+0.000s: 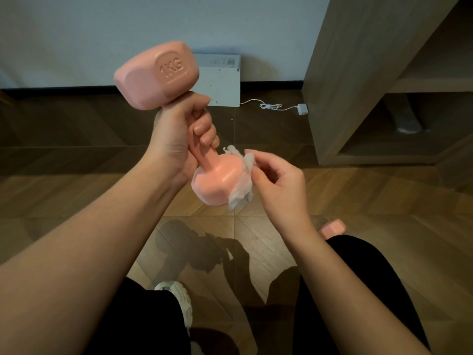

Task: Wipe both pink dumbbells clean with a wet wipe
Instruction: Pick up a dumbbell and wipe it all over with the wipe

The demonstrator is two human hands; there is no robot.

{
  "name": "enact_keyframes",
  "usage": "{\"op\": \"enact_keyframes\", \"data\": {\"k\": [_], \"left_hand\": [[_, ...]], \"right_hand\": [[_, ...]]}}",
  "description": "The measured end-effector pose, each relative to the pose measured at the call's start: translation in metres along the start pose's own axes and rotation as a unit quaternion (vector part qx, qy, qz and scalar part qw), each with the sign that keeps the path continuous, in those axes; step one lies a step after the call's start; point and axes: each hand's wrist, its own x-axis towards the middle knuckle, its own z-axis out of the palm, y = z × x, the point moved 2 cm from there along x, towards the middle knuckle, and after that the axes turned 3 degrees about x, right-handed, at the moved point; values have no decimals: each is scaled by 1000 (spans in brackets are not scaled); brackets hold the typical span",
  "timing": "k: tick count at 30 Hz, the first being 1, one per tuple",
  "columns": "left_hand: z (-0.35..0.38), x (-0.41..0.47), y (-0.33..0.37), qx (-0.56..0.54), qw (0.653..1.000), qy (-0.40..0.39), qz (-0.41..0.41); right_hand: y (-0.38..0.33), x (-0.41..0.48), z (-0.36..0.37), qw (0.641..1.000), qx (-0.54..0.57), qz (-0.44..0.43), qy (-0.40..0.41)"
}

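the pink dumbbell [153, 78] is being held up in the air over the wooden floor [371, 201], in front of the person. its long axis is running on a slant: the head marked "1kg" is pointing up and to the left, and the other head is pointing down and to the right.

the left hand [176, 134] is gripping the handle, its fingers curling tight around it, with the forearm reaching in from the lower left. the right hand [277, 180] is pinching a crumpled wet wipe [242, 183] between thumb and fingertips and pressing it against the right side of the lower head.

a second pink dumbbell [332, 228] is lying on the floor, just behind the right knee and partly hidden.

the wooden shelf unit [358, 73] at right is holding a grey thing [408, 123] in its lower compartment, too dim to name.
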Motion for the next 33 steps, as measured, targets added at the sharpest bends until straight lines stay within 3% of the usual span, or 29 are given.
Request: {"op": "enact_keyframes", "data": {"k": [3,7,10,17,22,27,29,33], "left_hand": [[-1,0,2,5,1000,7,2],[-2,-1,4,13,1000,-17,6],[5,-4,2,15,999,-52,5],[10,-7,6,6,999,-39,13],[13,-11,3,9,997,-81,-4],[12,-11,5,22,997,-75,5],[11,-10,6,17,997,-78,3],[17,-14,3,11,991,-128,-21]], "right_hand": [[-3,-7,2,999,-35,-16,-34],[-7,-11,8,985,26,14,-169],[-9,-7,7,972,57,27,-224],[-3,-7,0,997,1,11,-76],[-3,-4,-1,975,29,31,-217],[-2,-10,-2,996,-40,7,-79],[-2,-7,-2,994,-9,18,-110],[0,-5,-1,964,65,61,-250]]}}
